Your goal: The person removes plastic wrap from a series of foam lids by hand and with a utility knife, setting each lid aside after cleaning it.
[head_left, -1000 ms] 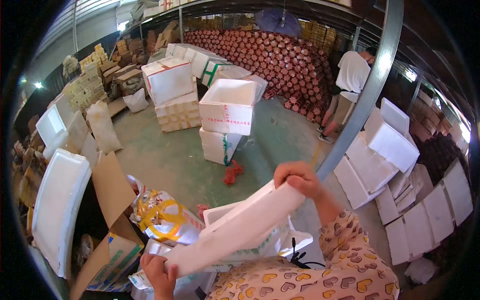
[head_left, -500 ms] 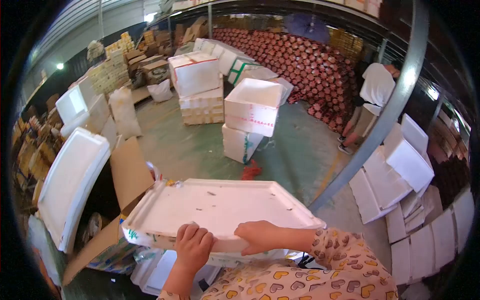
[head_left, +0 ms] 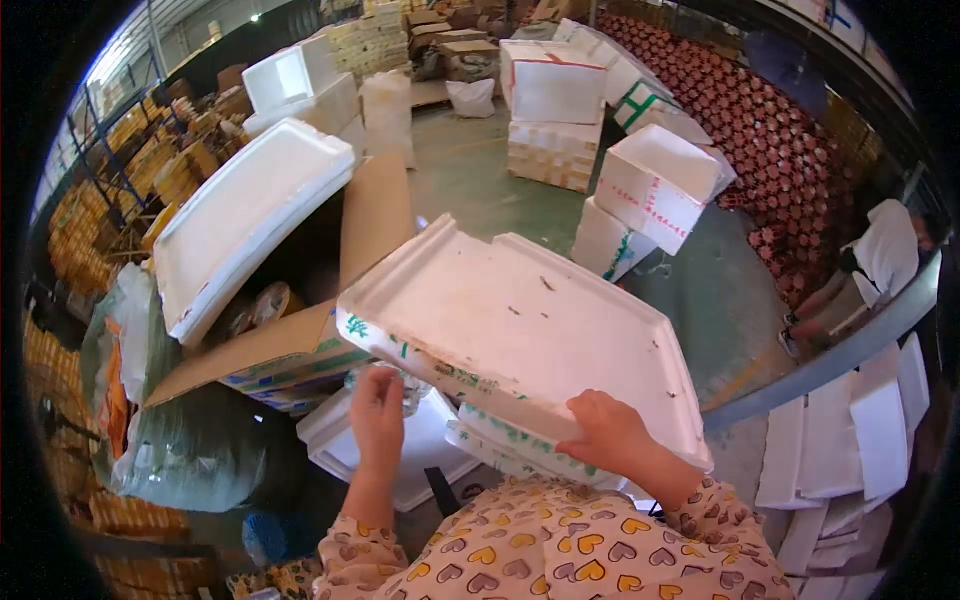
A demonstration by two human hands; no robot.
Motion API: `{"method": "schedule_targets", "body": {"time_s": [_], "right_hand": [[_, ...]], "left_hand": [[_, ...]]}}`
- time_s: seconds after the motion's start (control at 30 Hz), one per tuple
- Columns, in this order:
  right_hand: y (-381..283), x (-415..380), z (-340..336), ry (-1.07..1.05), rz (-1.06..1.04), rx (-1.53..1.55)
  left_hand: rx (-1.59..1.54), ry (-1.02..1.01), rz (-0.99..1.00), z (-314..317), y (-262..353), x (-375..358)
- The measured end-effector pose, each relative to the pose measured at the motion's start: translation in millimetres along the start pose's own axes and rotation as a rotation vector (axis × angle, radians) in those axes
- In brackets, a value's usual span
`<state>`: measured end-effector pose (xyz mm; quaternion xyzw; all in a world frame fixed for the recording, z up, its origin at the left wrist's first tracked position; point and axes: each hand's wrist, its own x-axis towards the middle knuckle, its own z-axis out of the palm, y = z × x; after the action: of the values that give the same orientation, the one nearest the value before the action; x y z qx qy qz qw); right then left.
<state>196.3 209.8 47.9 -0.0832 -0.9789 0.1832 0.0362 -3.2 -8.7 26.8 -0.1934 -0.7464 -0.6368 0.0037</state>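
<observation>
A white foam box lid point(head_left: 500, 310), with green print along its front edge and dark specks on top, lies tilted in front of me over a white foam box point(head_left: 500, 447). My right hand point(head_left: 615, 432) grips the lid's front edge, fingers on top and thumb against the side. Off the lid, my left hand point(head_left: 378, 415) hovers just below its left front corner, fingers loosely bent with nothing visible in them. Clear plastic point(head_left: 408, 388) shows beside those fingers. Lower down lies another white foam piece point(head_left: 335, 440).
To the left stands an open cardboard box point(head_left: 375, 215) with a large foam lid point(head_left: 250, 220) leaning on it. Stacked foam boxes point(head_left: 655, 190) stand ahead. A metal post point(head_left: 810, 365) crosses the right side, near a person point(head_left: 885, 250) and more foam boxes point(head_left: 845, 430).
My left hand has come off the lid and moved lower. The lid is now turned, its right end closer to me, with my right hand still on its front edge. The view has swung left.
</observation>
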Motion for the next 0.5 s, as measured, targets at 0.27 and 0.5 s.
{"method": "schedule_targets", "body": {"time_s": [0.27,0.5], "right_hand": [[-4.6,7.6,-10.3,0.034,-0.053,-0.088],[-8.4,4.9,-8.6,0.022,-0.085,-0.100]], "left_hand": [[0.404,0.013,0.590,8.6,23.7,-11.1],[0.589,-0.162,0.797,31.2,44.2,-5.5]]}}
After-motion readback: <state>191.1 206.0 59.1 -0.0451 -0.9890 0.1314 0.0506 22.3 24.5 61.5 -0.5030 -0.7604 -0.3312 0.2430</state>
